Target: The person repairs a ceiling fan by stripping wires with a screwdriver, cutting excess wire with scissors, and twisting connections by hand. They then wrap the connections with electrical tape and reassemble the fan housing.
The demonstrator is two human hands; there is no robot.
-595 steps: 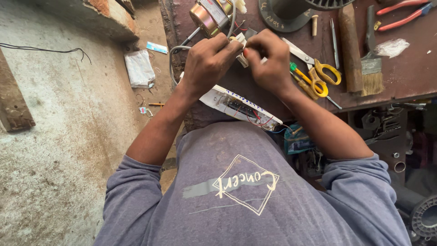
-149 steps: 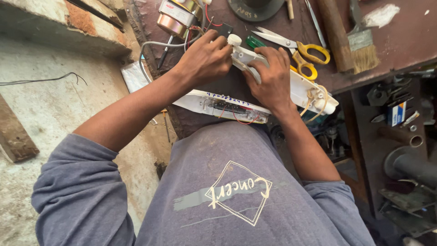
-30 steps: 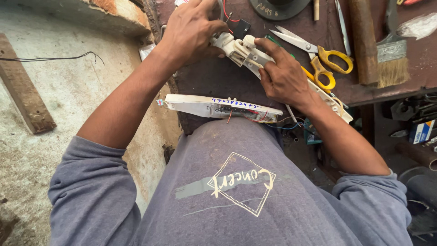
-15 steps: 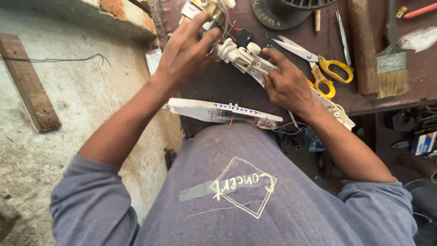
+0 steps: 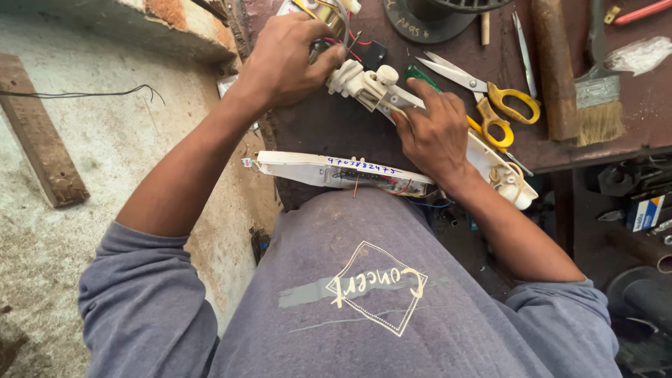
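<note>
My left hand [image 5: 283, 59] is closed over a small motor with copper windings and red and black wires [image 5: 329, 21] at the far edge of the dark workbench [image 5: 329, 129]. My right hand [image 5: 434, 133] presses down on a long cream plastic appliance housing [image 5: 490, 157] that lies slantwise on the bench. Its white knobbed end [image 5: 364, 80] sits between the two hands. A second long white housing half [image 5: 336, 170], with wiring showing inside, rests across my lap at the bench's near edge.
Yellow-handled scissors [image 5: 500, 105], a paintbrush [image 5: 598, 94], a wooden handle [image 5: 553, 63] and a black round part [image 5: 427, 17] lie on the bench to the right. A wooden plank [image 5: 38, 133] and a loose wire lie on the concrete floor to the left. Metal parts fill the space under the bench.
My left hand has moved from the white knobbed end up to the motor with its wires. My right hand has stayed on the cream housing.
</note>
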